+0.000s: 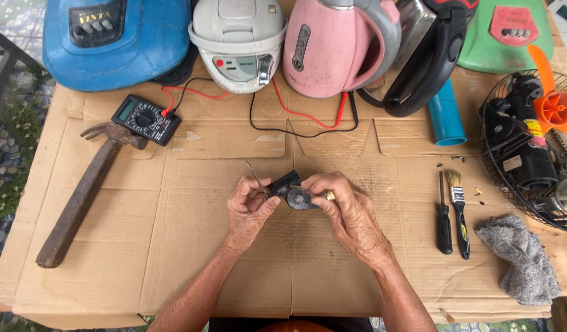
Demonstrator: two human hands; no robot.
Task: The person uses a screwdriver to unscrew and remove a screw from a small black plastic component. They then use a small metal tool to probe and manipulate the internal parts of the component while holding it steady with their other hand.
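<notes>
Both forearms enter from 6 o'clock and meet at the centre of the cardboard-covered desk. The right hand has its fingers closed around a small black plastic-and-metal part. The left hand, at the part's 9 o'clock, pinches a thin metal pin against it.

One head-worn camera looks steeply down from close above onto a flattened brown cardboard sheet covering a table.
</notes>
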